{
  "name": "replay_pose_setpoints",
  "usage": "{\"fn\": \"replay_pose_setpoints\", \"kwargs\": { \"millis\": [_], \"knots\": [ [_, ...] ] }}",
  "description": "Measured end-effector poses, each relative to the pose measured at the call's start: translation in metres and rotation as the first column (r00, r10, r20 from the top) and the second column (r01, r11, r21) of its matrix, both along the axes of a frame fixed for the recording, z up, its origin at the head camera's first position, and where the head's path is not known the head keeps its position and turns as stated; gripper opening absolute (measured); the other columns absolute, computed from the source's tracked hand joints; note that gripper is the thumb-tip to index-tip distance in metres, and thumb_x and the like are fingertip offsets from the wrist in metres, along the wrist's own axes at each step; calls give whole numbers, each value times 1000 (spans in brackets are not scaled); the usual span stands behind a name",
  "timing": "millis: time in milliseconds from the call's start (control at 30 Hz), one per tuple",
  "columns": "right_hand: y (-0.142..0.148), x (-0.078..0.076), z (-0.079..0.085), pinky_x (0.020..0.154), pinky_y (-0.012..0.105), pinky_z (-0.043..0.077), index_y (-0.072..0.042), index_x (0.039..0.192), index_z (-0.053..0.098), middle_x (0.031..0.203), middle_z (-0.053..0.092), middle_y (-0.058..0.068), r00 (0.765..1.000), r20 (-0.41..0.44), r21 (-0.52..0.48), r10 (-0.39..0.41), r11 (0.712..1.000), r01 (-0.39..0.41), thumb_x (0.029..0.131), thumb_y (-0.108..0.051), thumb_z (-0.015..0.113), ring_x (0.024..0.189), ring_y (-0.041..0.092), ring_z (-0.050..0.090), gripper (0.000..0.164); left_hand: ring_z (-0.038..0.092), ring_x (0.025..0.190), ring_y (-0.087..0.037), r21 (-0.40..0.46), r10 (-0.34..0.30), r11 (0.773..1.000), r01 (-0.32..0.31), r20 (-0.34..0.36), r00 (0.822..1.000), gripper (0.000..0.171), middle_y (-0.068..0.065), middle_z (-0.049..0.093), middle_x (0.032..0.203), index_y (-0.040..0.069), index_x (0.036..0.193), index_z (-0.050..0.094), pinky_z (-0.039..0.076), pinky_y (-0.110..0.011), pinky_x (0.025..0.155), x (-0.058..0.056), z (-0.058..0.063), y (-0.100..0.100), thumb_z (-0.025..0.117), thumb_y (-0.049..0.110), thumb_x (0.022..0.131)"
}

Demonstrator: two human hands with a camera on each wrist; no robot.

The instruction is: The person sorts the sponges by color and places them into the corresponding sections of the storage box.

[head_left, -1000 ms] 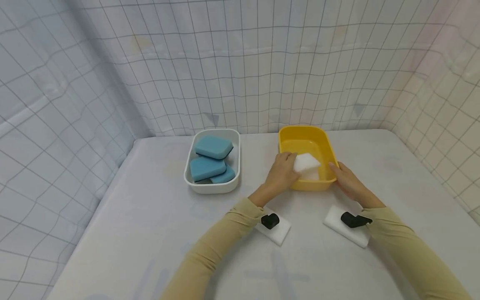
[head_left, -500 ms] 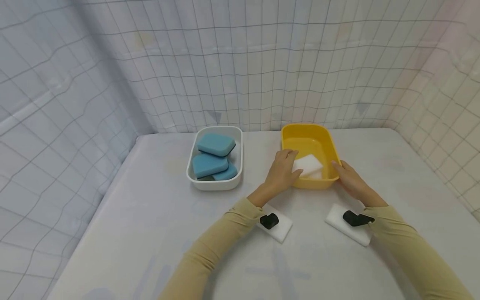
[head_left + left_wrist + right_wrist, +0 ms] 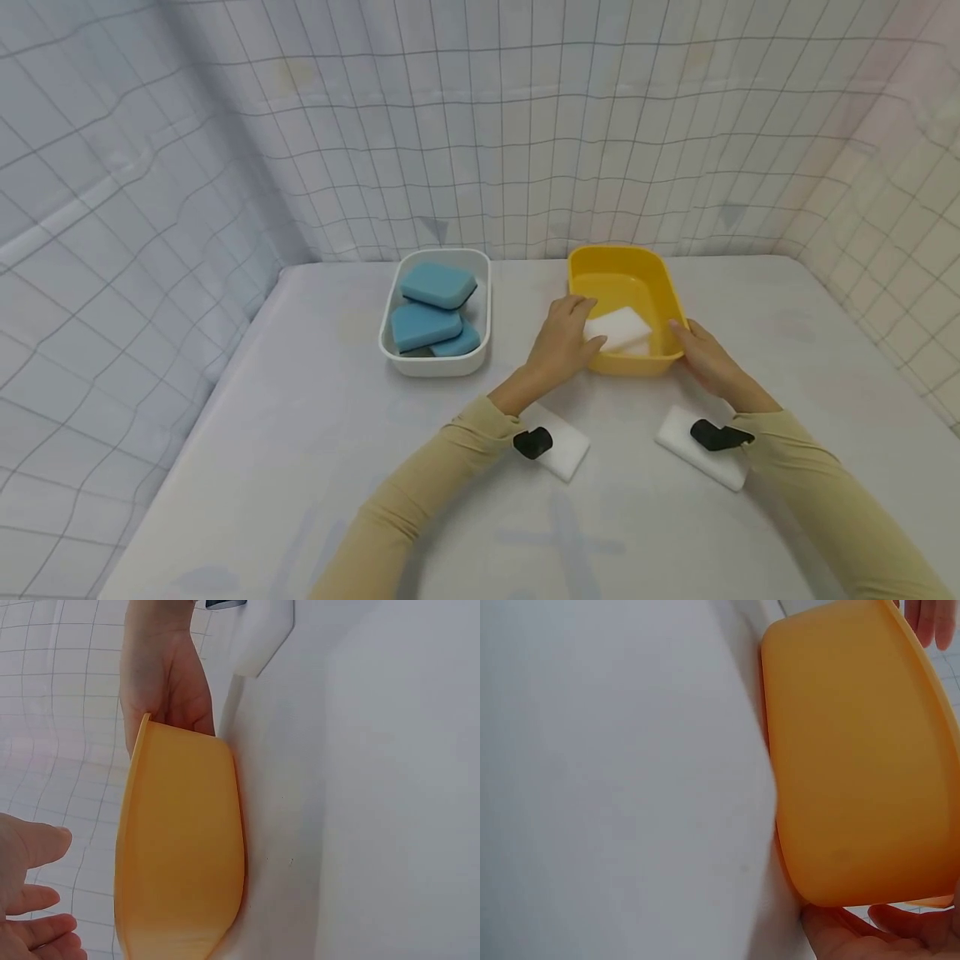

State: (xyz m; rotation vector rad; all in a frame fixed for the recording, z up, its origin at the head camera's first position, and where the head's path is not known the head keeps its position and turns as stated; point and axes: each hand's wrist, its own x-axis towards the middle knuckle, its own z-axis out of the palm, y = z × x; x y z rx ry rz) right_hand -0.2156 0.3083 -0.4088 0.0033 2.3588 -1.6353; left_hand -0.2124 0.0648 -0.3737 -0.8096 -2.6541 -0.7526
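Observation:
My left hand [image 3: 557, 340] hovers over the near left part of a yellow tub [image 3: 611, 289], thumb and fingers spread apart. In the left wrist view its fingers [image 3: 41, 930] stand clear above the rim with nothing between them. A white sponge [image 3: 621, 327] lies in the near end of the tub, partly hidden by the left hand, on top of another white piece. At the near right corner my right hand [image 3: 708, 360] grips the tub, thumb over the rim and the other fingers outside against the wall.
To the left stands a white tub [image 3: 435, 367] with several blue sponges [image 3: 438, 285], dark on the underside. Two white sponges lie on the table: one by the left wrist [image 3: 562, 446], one partly under the right wrist's black camera [image 3: 712, 435]. Gridded cloth [image 3: 525, 125] hangs behind and at both sides.
The left hand has let go of the white sponge, which has come to lie in the yellow tub. Its fingers have spread apart. The right hand keeps its hold on the tub.

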Motion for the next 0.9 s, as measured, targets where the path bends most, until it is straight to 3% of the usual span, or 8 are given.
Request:
{"fn": "replay_pose_setpoints", "kwargs": {
  "millis": [300, 400, 567, 900],
  "knots": [
    [-1, 1, 0, 100, 24, 37, 7, 147, 2, 144, 24, 21, 1000, 9, -13, 3, 1000, -3, 100, -47, 20, 111, 6, 38, 74, 47, 121, -25, 3, -4, 1000, 4, 22, 1000, 50, -11, 52, 130, 3, 131, 50, 40, -30, 106, 4, -2, -7, 65, 24, 88],
    [0, 0, 1, 110, 35, 33, 7, 147, 1, 146, 20, 23, 1000, 10, -13, 16, 1000, -16, 100, -49, 19, 118, 13, 37, 75, 46, 121, -25, 4, -5, 1000, 4, 36, 999, 51, -11, 51, 131, 3, 132, 50, 40, -30, 106, 7, -1, -10, 65, 24, 88],
    [0, -1, 1, 118, 51, 17, 6, 147, -4, 152, 12, 26, 999, 28, -30, 29, 999, -28, 99, -50, 18, 132, 29, 26, 77, 47, 121, -25, -15, -27, 1000, 27, 7, 1000, 50, -12, 52, 129, 2, 130, 51, 40, -32, 106, 13, -4, -20, 66, 24, 88],
    [-1, -1, 4, 118, 52, 15, 7, 147, -6, 152, 10, 27, 999, 50, -31, 16, 999, -15, 100, -47, 17, 132, 30, 24, 75, 45, 122, -25, -31, -46, 998, 49, 93, 995, 46, -13, 51, 127, 0, 128, 52, 41, -34, 106, 27, -17, -43, 64, 21, 89]
  ]
}}
